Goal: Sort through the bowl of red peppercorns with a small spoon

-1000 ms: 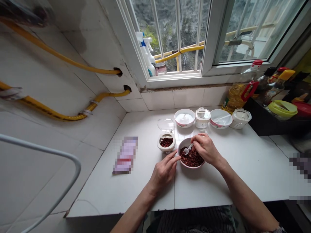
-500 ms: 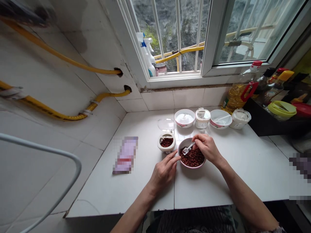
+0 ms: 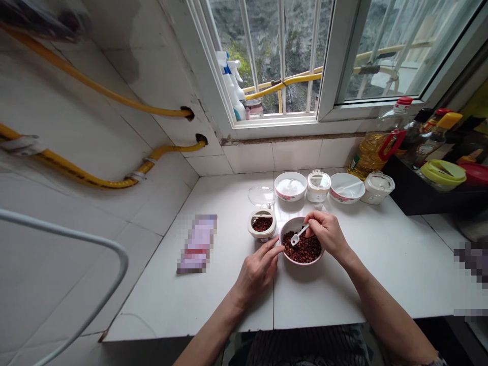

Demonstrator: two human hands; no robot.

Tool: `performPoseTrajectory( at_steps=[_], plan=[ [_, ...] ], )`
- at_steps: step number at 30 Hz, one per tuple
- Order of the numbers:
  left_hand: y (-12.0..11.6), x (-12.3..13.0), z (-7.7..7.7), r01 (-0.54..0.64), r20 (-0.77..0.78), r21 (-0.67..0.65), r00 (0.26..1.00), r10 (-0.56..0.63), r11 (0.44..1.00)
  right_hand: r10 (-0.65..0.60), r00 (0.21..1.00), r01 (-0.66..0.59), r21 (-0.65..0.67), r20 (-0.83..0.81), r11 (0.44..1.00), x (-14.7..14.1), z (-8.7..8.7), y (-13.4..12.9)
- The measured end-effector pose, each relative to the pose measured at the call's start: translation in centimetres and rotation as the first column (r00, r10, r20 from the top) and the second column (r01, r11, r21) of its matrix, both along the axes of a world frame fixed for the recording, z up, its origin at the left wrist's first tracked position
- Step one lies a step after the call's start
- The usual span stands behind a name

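Note:
My right hand [image 3: 327, 233] pinches the handle of a small white spoon [image 3: 300, 235], whose scoop lies over the bowl, low at the dark red peppercorns [image 3: 305, 251]. These fill much of a white bowl [image 3: 292, 223] with a pink rim. My left hand [image 3: 259, 268] rests on the counter with fingers stretched out, the tips touching the bowl's left side. Just behind that hand stands a seasoning jar [image 3: 252, 233], its clear lid [image 3: 261, 195] flipped up, holding more of the dark red peppercorns.
Behind the bowl stand a bowl of white grains [image 3: 290, 197], a lidded jar [image 3: 317, 192], another flowered bowl [image 3: 347, 195] and a second lidded jar [image 3: 378, 190]. An oil bottle [image 3: 371, 150] and a black condiment box [image 3: 407, 190] are at right. A purple packet [image 3: 198, 244] lies left.
My right hand has shifted slightly right, and the spoon's scoop has moved a little right and down over the peppercorns. My left hand stays at the bowl.

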State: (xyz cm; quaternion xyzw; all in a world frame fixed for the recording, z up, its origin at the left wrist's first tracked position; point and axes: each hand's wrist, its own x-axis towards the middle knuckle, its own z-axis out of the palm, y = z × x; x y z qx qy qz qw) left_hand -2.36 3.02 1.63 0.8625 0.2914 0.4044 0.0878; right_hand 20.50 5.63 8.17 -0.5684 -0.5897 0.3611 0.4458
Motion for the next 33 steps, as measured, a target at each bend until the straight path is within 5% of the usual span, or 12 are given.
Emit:
performPoseTrajectory(
  at_steps=[9,17,25,33],
  plan=[
    [-0.03,0.03,0.02,-0.002,-0.005,0.002,1.000,0.002,1.000,0.025,0.996,-0.031,-0.061,-0.089,0.998,0.27,-0.21,0.17],
    [-0.04,0.02,0.13,-0.003,-0.006,-0.001,1.000,0.003,1.000,0.065,0.949,-0.139,0.223,0.310,0.965,-0.21,-0.67,0.22],
    [-0.02,0.06,0.07,0.000,-0.007,0.003,1.000,0.000,1.000,0.113,0.991,-0.119,0.097,0.066,0.988,0.05,-0.18,0.04],
    [-0.08,0.06,0.22,-0.001,-0.012,-0.007,1.000,0.001,1.000,0.157,0.963,-0.192,0.150,0.217,0.970,-0.31,-0.45,0.06]
  ],
)
